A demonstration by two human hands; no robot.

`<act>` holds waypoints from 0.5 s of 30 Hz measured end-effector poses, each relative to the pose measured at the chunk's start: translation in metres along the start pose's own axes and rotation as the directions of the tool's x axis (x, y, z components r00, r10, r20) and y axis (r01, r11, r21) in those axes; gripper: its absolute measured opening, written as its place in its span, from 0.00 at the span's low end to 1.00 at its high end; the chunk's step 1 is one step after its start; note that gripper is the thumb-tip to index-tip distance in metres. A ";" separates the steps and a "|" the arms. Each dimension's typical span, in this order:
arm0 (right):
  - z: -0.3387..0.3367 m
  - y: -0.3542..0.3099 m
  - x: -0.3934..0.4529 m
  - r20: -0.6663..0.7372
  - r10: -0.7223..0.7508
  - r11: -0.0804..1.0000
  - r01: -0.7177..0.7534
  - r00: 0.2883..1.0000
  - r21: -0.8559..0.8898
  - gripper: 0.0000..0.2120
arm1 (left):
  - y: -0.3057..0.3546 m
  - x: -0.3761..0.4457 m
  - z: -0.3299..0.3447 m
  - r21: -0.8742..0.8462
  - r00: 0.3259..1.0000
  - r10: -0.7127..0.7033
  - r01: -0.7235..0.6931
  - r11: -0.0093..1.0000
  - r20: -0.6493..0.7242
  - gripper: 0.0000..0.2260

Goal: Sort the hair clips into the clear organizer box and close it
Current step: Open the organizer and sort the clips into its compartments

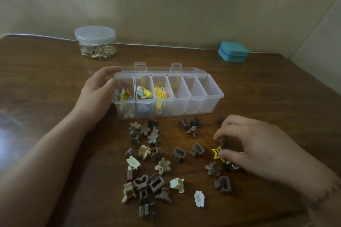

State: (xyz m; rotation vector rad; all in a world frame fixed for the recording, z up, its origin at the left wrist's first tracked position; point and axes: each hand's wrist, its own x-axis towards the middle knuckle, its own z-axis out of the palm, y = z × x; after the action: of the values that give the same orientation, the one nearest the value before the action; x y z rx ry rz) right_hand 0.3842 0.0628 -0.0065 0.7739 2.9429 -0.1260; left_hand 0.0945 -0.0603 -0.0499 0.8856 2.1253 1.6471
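Note:
The clear organizer box (212,96) stands open on the wooden table, its lid folded back. Its three left compartments hold colourful clips; the three on the right look empty. My left hand (97,94) rests against the box's left end, fingers curled on its corner. Several brown, beige and cream hair clips (145,167) lie scattered in front of the box. My right hand (245,145) is down among the clips at the right, thumb and fingers pinching a yellow star clip (216,153).
A round clear jar (95,42) with a lid, holding small gold bits, stands at the back left. A teal box (233,51) sits at the back right by the wall. The table's right edge runs diagonally past it.

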 end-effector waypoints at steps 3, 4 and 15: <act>-0.009 -0.008 0.005 0.086 -0.007 0.987 0.021 0.996 -0.159 0.17 | 0.002 -0.001 0.000 -0.013 1.000 0.000 0.000 1.000 0.007 0.18; -0.011 -0.009 0.007 0.109 -0.008 0.984 0.027 0.994 -0.177 0.16 | 0.002 -0.001 0.000 -0.015 1.000 0.002 -0.002 1.000 0.005 0.18; 0.000 0.000 0.024 0.244 -0.055 0.998 0.043 0.968 0.055 0.07 | 0.003 0.000 -0.003 -0.029 1.000 0.003 -0.002 1.000 0.031 0.18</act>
State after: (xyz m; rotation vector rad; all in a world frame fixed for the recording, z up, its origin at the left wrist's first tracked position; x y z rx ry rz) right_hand 0.3635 0.0744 -0.0093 0.6405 2.7335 -0.2774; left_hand 0.0936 -0.0619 -0.0461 0.8994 2.0749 1.6504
